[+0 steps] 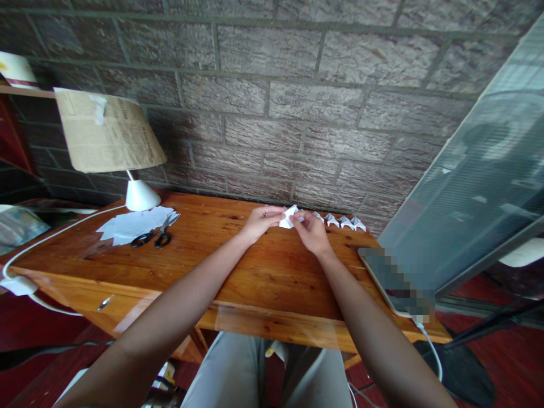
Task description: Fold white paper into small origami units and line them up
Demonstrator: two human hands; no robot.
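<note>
Between my two hands is a small piece of folded white paper [288, 217], held above the back part of the wooden table [272, 272]. My left hand [260, 222] pinches its left side, and a ring shows on one finger. On the other side my right hand [312, 231] grips it with thumb and fingers. Several folded white paper shapes [346, 222] stand in a row along the back edge, just right of my right hand; some are partly hidden behind it.
At the left lie a stack of white paper sheets [127, 225] and black-handled scissors [158, 233]. Behind them stands a lamp [142, 195] with a cord. A tablet-like device [391, 283] with a cable lies at the right edge. A brick wall [293, 107] rises behind.
</note>
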